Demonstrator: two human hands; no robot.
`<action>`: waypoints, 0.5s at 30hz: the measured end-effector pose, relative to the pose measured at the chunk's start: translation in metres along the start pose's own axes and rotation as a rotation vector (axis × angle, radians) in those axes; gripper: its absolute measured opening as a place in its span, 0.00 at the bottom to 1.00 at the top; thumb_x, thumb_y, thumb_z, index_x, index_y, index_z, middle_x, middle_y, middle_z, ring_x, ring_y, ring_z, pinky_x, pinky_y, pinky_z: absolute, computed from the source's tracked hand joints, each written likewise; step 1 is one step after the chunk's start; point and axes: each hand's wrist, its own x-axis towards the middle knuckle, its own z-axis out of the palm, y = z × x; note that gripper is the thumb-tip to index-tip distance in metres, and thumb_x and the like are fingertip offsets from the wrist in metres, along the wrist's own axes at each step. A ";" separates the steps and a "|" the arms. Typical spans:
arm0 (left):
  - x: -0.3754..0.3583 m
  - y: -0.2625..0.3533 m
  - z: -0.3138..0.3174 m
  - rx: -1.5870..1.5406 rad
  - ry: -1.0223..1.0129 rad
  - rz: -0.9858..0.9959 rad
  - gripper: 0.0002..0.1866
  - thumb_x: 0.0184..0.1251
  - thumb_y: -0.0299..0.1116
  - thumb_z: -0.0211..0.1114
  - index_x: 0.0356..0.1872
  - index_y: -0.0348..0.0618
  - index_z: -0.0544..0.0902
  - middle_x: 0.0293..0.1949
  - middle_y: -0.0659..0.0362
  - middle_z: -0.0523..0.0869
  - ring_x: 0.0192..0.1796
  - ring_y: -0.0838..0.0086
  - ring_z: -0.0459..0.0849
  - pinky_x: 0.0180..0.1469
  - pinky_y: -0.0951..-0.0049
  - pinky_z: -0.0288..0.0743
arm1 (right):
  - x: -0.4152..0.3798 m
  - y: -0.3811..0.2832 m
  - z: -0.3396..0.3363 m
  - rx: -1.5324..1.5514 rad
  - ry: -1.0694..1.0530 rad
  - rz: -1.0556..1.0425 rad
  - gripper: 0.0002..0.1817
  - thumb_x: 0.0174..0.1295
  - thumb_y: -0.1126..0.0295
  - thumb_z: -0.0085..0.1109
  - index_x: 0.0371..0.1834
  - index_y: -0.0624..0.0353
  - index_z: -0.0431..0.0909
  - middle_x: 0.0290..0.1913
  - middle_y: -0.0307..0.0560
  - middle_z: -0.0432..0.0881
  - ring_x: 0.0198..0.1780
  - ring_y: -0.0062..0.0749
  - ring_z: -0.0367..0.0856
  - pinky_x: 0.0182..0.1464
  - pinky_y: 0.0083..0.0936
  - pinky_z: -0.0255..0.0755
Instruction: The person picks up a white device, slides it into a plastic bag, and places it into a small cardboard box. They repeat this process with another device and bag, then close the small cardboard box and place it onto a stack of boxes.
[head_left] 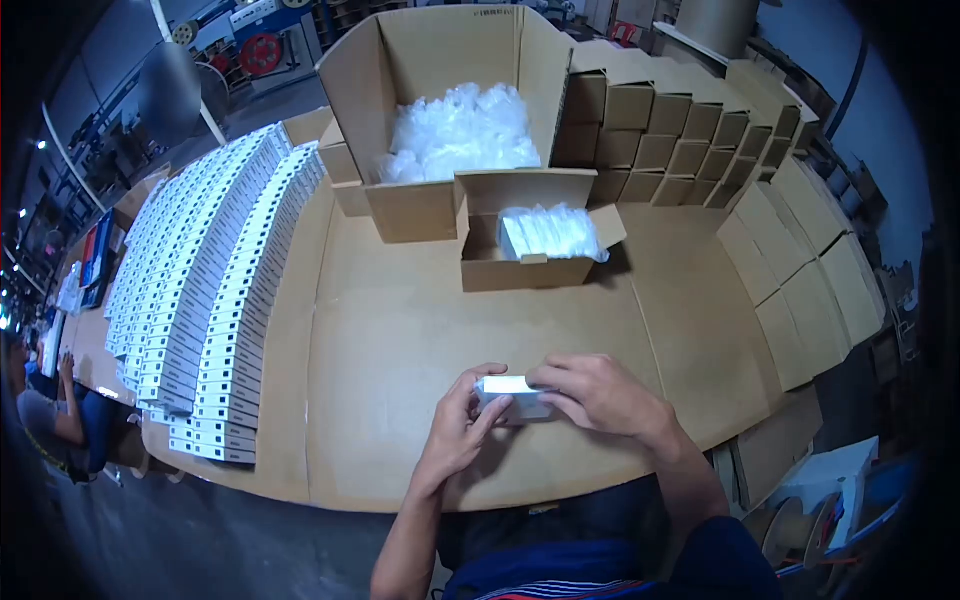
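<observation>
Near the front edge of the table, a small white box point(522, 408) is held between both hands. My left hand point(460, 428) grips its left end, with the thumb across the near face. At the right end, the fingers and thumb of my right hand point(592, 393) are closed on the box, covering that end. Light glares off the box's top, so any wrapping on it is hard to make out. Beyond the hands stands an open cardboard carton point(525, 274) holding a row of plastic-wrapped white packs point(550, 234).
Behind that carton, a larger open box point(415, 215) holds crumpled see-through plastic bags point(465, 130). Long stacks of white boxes point(195, 280) line the left. Brown cartons point(690, 130) are piled at the back right, more cartons point(820, 270) on the right. Another person point(60, 415) sits far left.
</observation>
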 end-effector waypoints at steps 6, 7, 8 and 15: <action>0.043 0.024 -0.024 0.339 0.177 0.253 0.29 0.79 0.32 0.62 0.77 0.40 0.65 0.70 0.39 0.73 0.67 0.50 0.80 0.63 0.56 0.81 | 0.047 0.012 -0.024 0.096 0.265 0.126 0.13 0.58 0.77 0.71 0.46 0.64 0.83 0.40 0.55 0.85 0.38 0.51 0.85 0.43 0.37 0.79; 0.052 0.029 -0.031 0.498 0.188 0.296 0.30 0.79 0.33 0.62 0.78 0.43 0.65 0.71 0.40 0.72 0.68 0.49 0.79 0.62 0.55 0.81 | 0.057 0.015 -0.026 0.106 0.359 0.156 0.12 0.58 0.77 0.72 0.44 0.64 0.83 0.38 0.55 0.85 0.36 0.49 0.85 0.39 0.35 0.79; 0.060 0.033 -0.036 0.657 0.202 0.330 0.31 0.79 0.34 0.62 0.79 0.45 0.65 0.72 0.41 0.72 0.68 0.47 0.79 0.62 0.55 0.81 | 0.068 0.013 -0.029 0.071 0.435 0.214 0.11 0.58 0.77 0.72 0.44 0.64 0.83 0.37 0.54 0.84 0.34 0.47 0.85 0.35 0.34 0.78; 0.110 0.022 -0.038 1.099 0.211 0.351 0.41 0.75 0.37 0.65 0.85 0.55 0.55 0.65 0.40 0.76 0.56 0.42 0.82 0.56 0.47 0.82 | 0.133 0.047 0.018 -0.150 0.833 0.226 0.11 0.61 0.79 0.70 0.45 0.64 0.81 0.38 0.53 0.82 0.31 0.45 0.83 0.31 0.35 0.79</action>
